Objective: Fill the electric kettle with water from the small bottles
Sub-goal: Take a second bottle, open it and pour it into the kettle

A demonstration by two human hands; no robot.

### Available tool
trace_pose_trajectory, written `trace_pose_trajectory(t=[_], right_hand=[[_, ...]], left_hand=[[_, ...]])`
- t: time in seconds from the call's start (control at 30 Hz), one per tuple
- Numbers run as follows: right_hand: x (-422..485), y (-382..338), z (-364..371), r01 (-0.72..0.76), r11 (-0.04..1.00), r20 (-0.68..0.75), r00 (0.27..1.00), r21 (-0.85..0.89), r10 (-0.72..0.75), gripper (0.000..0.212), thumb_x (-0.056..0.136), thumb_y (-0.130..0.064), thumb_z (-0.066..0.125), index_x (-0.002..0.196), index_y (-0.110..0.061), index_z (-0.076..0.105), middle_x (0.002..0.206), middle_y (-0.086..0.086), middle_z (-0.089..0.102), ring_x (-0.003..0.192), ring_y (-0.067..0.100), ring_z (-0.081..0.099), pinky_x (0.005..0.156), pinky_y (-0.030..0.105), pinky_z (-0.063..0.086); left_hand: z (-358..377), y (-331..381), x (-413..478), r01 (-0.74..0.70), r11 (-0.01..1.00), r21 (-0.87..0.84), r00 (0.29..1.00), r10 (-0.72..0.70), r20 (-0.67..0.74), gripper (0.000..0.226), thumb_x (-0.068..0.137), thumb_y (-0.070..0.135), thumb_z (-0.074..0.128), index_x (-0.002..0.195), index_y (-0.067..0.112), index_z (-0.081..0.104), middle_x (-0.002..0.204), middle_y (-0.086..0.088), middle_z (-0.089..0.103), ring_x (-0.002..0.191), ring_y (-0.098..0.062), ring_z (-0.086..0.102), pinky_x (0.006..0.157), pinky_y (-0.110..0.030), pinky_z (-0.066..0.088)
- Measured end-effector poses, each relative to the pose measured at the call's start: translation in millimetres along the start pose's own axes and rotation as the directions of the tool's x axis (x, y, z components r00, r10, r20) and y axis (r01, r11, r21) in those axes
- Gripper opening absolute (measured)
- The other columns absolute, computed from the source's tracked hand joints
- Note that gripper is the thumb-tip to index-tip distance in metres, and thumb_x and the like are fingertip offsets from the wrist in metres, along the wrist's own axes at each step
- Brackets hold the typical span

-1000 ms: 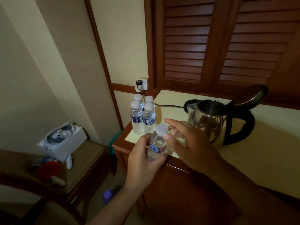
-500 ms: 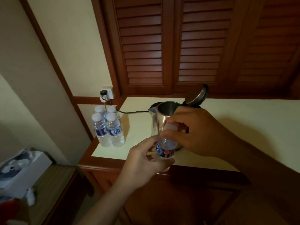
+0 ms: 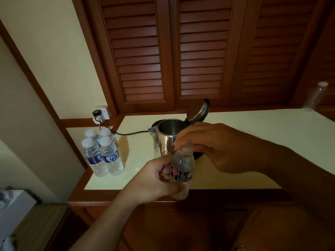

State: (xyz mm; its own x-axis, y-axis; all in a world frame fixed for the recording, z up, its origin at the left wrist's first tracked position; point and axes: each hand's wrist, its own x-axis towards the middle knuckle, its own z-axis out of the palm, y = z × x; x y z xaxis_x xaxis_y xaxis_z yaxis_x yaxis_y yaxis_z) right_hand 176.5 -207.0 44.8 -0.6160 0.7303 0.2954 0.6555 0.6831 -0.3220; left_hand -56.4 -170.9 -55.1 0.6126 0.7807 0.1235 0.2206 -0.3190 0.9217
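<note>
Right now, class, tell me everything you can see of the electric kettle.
The electric kettle stands upright on the cream countertop. Its body looks like shiny steel; the dark lid is tipped back, leaving the mouth open. The spout points left, and a black cord runs from it to the wall socket. The right hand and bottle cover its right side; contact cannot be told.

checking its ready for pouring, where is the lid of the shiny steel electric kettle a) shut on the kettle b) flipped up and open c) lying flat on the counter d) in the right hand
b: the round lid stands tilted up behind the open mouth of the shiny steel electric kettle; the left hand and right hand grip the small clear plastic bottle instead.
</note>
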Motion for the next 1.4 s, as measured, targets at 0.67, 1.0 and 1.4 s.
trace_pose_trajectory(t=[0.67,1.0,1.4], right_hand=[[-62,75,148,-0.476,0.827,-0.346,0.754,0.298,0.559,0.035,0.092,-0.053,0.063,0.085,-0.019,0.07,0.1,0.001,0.068,0.093,0.022,0.069,0.084,0.049,0.056],[-61,96,171,-0.56,0.826,-0.308,0.776,0.062,0.55,0.025,0.093,-0.03,0.07,0.113,-0.015,0.068,0.12,0.001,0.067,0.112,0.023,0.062,0.092,0.03,0.045],[-55,106,178,-0.688,0.675,-0.113,0.718,-0.268,0.687,0.113,0.082,-0.088,0.001,0.158,-0.007,0.018,0.166,0.014,0.022,0.154,0.027,0.015,0.126,0.047,0.013]], left_hand=[[-6,-14,-10,0.046,0.998,-0.036,0.947,-0.055,-0.318,0.046,0.087,0.012,0.086,0.125,0.032,0.07,0.111,0.012,0.079,0.108,-0.006,0.072,0.084,-0.019,0.056],[-37,-14,-7,0.149,0.975,0.165,0.874,-0.051,-0.484,0.052,0.083,0.035,0.088,0.13,0.042,0.067,0.109,0.02,0.075,0.103,-0.003,0.068,0.089,-0.041,0.062],[-91,32,39,0.227,0.745,0.628,0.907,0.073,-0.415,0.057,0.083,0.038,0.087,0.137,0.03,0.068,0.112,0.007,0.064,0.093,-0.011,0.059,0.076,-0.033,0.052]])
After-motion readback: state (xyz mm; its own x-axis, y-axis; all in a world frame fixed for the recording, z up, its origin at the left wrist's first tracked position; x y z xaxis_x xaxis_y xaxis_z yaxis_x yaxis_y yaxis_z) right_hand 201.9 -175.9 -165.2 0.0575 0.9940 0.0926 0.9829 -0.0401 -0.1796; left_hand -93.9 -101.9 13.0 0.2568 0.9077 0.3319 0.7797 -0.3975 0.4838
